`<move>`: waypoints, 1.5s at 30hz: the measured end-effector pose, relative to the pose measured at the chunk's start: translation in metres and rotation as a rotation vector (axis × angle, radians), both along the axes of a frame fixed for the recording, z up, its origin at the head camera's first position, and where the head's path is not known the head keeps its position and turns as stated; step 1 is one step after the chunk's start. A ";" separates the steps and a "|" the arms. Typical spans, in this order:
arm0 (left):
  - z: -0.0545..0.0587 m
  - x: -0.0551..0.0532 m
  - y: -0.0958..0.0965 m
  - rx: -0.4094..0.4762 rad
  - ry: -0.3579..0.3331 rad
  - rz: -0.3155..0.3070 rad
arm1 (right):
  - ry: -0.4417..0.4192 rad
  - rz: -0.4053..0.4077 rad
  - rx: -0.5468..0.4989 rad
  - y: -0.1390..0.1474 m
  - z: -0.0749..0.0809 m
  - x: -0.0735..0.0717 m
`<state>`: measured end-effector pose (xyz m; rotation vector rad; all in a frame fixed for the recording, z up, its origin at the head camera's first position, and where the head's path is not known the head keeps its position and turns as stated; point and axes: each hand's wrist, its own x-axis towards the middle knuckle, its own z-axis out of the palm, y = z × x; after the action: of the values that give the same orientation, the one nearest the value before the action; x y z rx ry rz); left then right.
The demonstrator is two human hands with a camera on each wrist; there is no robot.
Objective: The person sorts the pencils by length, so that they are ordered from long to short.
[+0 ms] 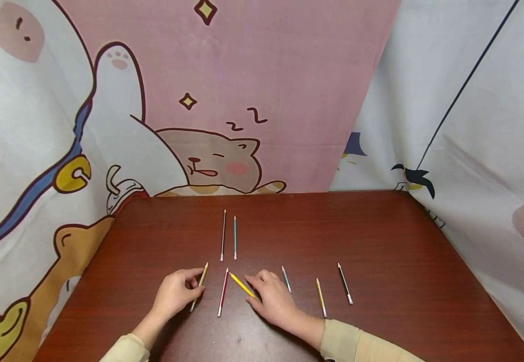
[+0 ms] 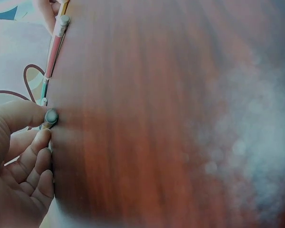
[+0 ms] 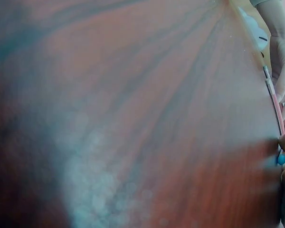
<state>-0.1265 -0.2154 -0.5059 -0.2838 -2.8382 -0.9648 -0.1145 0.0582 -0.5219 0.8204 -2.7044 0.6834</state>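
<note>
My left hand pinches a dull gold pencil between thumb and fingers, its tip pointing away from me. In the left wrist view the pencil's rounded end shows between the thumb and a fingertip. To the right, my right hand holds a bright yellow pencil near its lower end, the rest slanting up and left. Its blue end peeks out between the fingers in the right wrist view. Between the hands lies a red pencil, its tip close to the yellow pencil's upper end.
Farther back on the brown table lie a black pencil and a teal pencil, side by side. Right of my right hand are a shorter teal pencil, another yellow pencil and another black pencil. A printed cloth hangs behind.
</note>
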 end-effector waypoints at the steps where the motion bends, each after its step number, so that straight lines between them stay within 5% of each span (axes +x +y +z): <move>1: 0.000 0.000 0.000 0.001 0.004 0.001 | -0.002 0.002 -0.004 0.000 0.000 0.000; 21: 0.002 0.001 0.000 -0.010 0.023 0.015 | -0.007 -0.004 -0.069 0.004 0.003 -0.007; 35: 0.004 0.002 0.002 0.007 0.002 0.040 | 0.082 -0.014 -0.110 0.005 0.000 -0.007; 45: 0.004 0.001 0.002 0.011 -0.009 0.042 | 0.109 -0.029 -0.044 0.003 -0.001 -0.008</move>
<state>-0.1255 -0.2133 -0.5022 -0.2181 -2.8335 -0.9759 -0.1227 0.0614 -0.5230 0.7835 -2.5894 0.6688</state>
